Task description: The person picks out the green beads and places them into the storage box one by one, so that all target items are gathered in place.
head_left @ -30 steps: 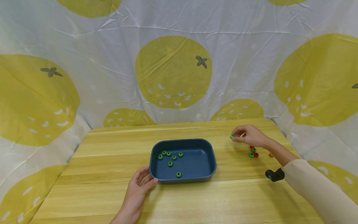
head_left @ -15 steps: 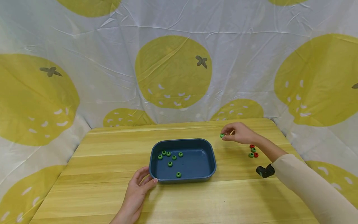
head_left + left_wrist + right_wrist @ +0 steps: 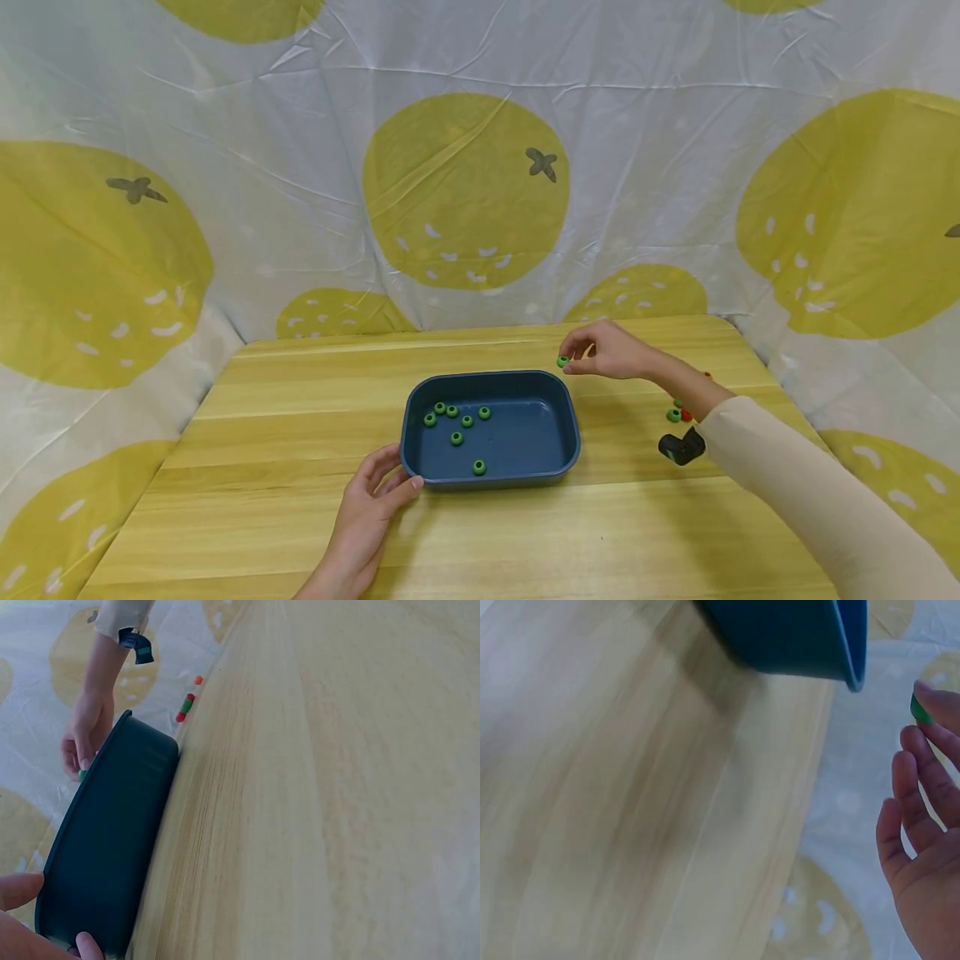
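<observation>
A small green bead (image 3: 562, 362) with a hole sits between the thumb and fingertips of my right hand (image 3: 611, 348), which pinches it above the table by the far right corner of the blue tray (image 3: 525, 477). In the right wrist view the bead (image 3: 919, 712) is mostly covered by the thumb and index finger; the other fingers are loosely bent. My left hand (image 3: 369, 504) holds the tray's near left corner, thumb at the rim and fingers along the outer side. Several green beads (image 3: 467, 422) lie inside the tray, mostly in its left half.
Right of the tray, loose beads lie on the wooden table (image 3: 255, 467): a green bead (image 3: 674, 415), a red bead (image 3: 686, 415) and others partly hidden by my right forearm. An orange bead (image 3: 199, 679) shows in the left wrist view. A fruit-patterned cloth (image 3: 465, 50) hangs behind.
My right hand has moved left with the pinched green bead, from above the loose beads to near the tray's far right corner. The left hand and tray have stayed in place.
</observation>
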A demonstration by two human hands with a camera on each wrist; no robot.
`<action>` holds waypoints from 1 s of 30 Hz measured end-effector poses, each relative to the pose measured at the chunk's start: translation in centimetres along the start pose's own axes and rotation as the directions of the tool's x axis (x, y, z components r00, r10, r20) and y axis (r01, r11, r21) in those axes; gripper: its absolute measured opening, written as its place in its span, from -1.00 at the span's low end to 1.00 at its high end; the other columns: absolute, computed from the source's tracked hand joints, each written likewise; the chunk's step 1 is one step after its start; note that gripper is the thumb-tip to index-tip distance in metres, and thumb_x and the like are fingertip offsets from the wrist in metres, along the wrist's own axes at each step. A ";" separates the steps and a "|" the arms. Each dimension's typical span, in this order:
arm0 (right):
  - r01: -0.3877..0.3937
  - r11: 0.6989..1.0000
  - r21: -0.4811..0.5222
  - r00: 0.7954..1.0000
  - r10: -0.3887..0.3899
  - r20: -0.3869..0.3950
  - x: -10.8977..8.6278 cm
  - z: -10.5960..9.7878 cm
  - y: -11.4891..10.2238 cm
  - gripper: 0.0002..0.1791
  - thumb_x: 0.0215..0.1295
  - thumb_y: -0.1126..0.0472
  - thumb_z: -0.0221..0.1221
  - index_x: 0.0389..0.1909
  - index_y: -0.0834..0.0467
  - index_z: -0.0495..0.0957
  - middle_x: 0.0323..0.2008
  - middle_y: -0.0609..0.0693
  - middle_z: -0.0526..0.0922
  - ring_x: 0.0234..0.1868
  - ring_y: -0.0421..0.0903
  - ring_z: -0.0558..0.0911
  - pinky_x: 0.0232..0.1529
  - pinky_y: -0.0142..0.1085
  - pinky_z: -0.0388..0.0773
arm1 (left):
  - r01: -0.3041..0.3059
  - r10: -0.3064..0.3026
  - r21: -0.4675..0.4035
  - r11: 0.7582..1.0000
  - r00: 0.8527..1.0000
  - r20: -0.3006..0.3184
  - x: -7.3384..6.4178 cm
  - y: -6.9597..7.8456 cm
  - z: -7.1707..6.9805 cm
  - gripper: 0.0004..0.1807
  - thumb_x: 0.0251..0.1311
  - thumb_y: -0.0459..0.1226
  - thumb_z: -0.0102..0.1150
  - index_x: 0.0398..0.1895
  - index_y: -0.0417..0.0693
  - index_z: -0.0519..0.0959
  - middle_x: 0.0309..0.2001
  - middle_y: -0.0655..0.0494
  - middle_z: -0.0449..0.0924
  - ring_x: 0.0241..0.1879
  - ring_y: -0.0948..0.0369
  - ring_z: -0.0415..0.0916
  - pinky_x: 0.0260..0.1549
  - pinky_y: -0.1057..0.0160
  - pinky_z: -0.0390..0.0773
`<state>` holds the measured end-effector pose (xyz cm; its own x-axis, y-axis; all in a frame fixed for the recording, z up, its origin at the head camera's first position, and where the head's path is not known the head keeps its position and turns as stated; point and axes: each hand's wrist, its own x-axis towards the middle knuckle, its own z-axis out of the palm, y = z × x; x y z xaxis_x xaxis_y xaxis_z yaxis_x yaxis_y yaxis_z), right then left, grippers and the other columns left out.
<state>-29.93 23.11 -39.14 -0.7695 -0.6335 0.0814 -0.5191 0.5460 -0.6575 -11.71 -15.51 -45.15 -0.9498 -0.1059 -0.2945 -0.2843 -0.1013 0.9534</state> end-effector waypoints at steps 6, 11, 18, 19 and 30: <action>0.036 0.999 -0.012 0.999 -0.035 0.040 1.6 0.4 -1.4 -0.86 0.37 0.16 0.38 -0.12 0.09 0.72 -0.23 -0.15 0.69 -0.19 -0.12 0.64 -0.10 -0.12 0.63 | 0.004 -0.004 0.002 1.000 1.000 0.000 0.1 0.0 0.1 -0.32 0.28 -0.46 0.36 0.44 -0.18 0.33 0.41 -0.18 0.33 0.33 -0.08 0.37 0.01 0.36 0.57; 0.058 0.998 -0.013 0.995 -0.057 0.080 3.3 0.9 -2.1 -0.86 0.38 0.16 0.36 -0.10 0.08 0.71 -0.21 -0.15 0.67 -0.17 -0.13 0.64 -0.08 -0.13 0.61 | 0.011 -0.011 0.006 1.000 1.000 0.001 0.3 -0.1 0.1 -0.32 0.29 -0.46 0.36 0.44 -0.17 0.33 0.41 -0.18 0.32 0.34 -0.07 0.36 0.02 0.36 0.56; 0.154 0.988 -0.029 0.982 -0.149 0.116 5.7 1.9 -3.7 -0.85 0.36 0.16 0.36 -0.11 0.09 0.71 -0.19 -0.16 0.69 -0.16 -0.15 0.65 -0.08 -0.14 0.62 | 0.013 -0.014 0.007 1.000 1.000 0.004 0.3 -0.1 0.1 -0.31 0.28 -0.45 0.37 0.44 -0.18 0.32 0.42 -0.18 0.31 0.35 -0.09 0.35 0.02 0.37 0.56; 0.163 0.986 -0.030 0.980 -0.158 0.121 6.1 2.1 -4.0 -0.84 0.36 0.16 0.36 -0.11 0.09 0.71 -0.20 -0.16 0.69 -0.17 -0.16 0.66 -0.08 -0.15 0.62 | 0.013 -0.013 0.006 1.000 1.000 0.005 0.3 0.0 0.1 -0.31 0.28 -0.46 0.37 0.44 -0.18 0.32 0.41 -0.18 0.32 0.35 -0.09 0.35 0.02 0.37 0.56; 0.229 0.972 -0.047 0.959 -0.217 0.182 9.3 4.5 -6.1 -0.82 0.37 0.14 0.37 -0.08 0.09 0.72 -0.18 -0.16 0.70 -0.16 -0.23 0.64 -0.04 -0.25 0.59 | 0.015 -0.015 0.003 1.000 1.000 0.008 0.3 0.0 0.1 -0.31 0.27 -0.46 0.37 0.43 -0.18 0.32 0.42 -0.19 0.31 0.35 -0.10 0.35 0.02 0.37 0.56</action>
<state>-32.21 11.42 -37.72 -0.5578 -0.8257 0.0847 -0.6983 0.4117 -0.5856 -12.00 -15.46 -45.26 -0.9463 -0.0969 -0.3083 -0.2990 -0.1000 0.9490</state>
